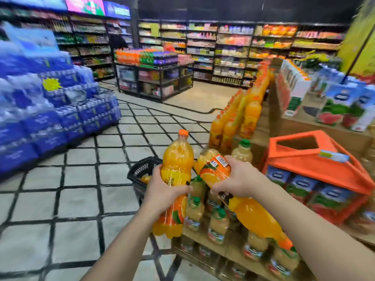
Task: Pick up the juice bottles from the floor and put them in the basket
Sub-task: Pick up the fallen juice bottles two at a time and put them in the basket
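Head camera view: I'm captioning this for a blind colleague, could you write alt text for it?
A person's left hand holds an upright orange juice bottle while the right hand holds a second bottle tilted with its cap pointing down, both above a black basket on a tiled supermarket floor. Shelves of juice stand to the right.

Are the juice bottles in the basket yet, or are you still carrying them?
Still carrying them. The left hand grips one orange juice bottle upright, and the right hand grips a second orange juice bottle tilted, cap pointing down. Both bottles are off the floor. The black basket sits on the floor just behind the hands; something orange shows inside it, too hidden to name. Left: lower both bottles into the basket.
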Demonstrator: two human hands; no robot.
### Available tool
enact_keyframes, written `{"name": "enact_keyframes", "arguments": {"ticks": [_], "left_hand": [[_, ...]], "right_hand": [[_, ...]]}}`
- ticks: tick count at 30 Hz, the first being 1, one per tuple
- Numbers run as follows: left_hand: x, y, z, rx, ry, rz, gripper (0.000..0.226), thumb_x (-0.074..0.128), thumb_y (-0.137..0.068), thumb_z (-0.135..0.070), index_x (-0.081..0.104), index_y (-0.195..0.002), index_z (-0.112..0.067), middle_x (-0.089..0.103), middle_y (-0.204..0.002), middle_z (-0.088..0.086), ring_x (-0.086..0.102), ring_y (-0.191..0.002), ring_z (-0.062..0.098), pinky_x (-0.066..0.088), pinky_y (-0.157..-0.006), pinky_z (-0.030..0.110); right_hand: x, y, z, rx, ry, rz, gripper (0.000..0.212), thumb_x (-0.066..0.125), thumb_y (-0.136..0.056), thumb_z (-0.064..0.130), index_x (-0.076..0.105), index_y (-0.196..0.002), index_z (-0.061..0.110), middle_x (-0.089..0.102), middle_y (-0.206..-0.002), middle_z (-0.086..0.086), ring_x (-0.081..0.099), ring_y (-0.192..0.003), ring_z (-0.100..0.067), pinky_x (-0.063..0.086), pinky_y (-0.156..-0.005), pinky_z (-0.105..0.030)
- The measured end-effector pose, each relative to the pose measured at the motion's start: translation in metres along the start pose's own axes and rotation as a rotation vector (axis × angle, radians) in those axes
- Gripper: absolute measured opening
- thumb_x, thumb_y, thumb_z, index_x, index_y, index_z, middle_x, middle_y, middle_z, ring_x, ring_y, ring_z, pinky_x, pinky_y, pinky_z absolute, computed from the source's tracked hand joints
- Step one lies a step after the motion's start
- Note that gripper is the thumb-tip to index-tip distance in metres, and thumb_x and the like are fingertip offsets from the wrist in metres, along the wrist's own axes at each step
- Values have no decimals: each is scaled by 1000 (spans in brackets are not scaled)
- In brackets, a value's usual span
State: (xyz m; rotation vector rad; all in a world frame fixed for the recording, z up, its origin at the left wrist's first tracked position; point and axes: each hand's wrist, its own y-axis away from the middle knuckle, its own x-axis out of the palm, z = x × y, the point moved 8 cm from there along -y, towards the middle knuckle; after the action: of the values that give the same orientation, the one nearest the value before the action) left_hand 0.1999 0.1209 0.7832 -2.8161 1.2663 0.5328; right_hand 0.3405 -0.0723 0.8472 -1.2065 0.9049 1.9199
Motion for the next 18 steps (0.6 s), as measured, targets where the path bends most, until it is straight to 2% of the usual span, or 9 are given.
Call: {"name": "enact_keyframes", "arguments": {"ticks": [4, 8, 11, 15, 18], "left_hand": [[-67, -44, 9, -4, -3, -32, 111, 100, -60, -33, 33, -148, -33, 55, -106, -15, 57, -91, 7, 49, -73, 33], [-121, -89, 19, -11, 0, -53, 115, 101, -58, -36, 31, -150, -33, 59, -123, -5, 62, -105, 18, 55, -86, 40], [-151, -125, 28, -33, 13, -67, 118, 100, -59, -37, 29, -153, -34, 55, -115, -12, 60, -107, 18, 54, -89, 40], [-177, -182, 46, -75, 4, -94, 117, 98, -65, -38, 24, -156, -36, 49, -121, -8, 56, -110, 19, 49, -86, 37], [-191, -233, 61, -108, -11, -107, 116, 98, -65, -38, 25, -154, -36, 51, -119, -10, 58, -110, 19, 53, -89, 39]], "right_hand": [[23, -43, 72, -38, -34, 43, 118, 83, -58, 67, 28, -157, 33, 55, -117, 0, 61, -102, -26, 57, -90, -40], [42, -91, 130, -58, -6, 85, 125, 80, -52, 72, 25, -157, 34, 56, -121, 1, 61, -106, -25, 58, -91, -43], [56, -132, 165, -83, -5, 122, 125, 81, -54, 73, 23, -158, 35, 56, -123, 2, 61, -105, -23, 58, -89, -39], [79, -197, 204, -125, -32, 166, 126, 86, -55, 66, 24, -159, 32, 55, -128, 2, 58, -106, -20, 57, -85, -34], [98, -254, 232, -155, -58, 226, 123, 89, -58, 60, 25, -159, 30, 50, -124, 5, 54, -105, -16, 51, -73, -25]]}}
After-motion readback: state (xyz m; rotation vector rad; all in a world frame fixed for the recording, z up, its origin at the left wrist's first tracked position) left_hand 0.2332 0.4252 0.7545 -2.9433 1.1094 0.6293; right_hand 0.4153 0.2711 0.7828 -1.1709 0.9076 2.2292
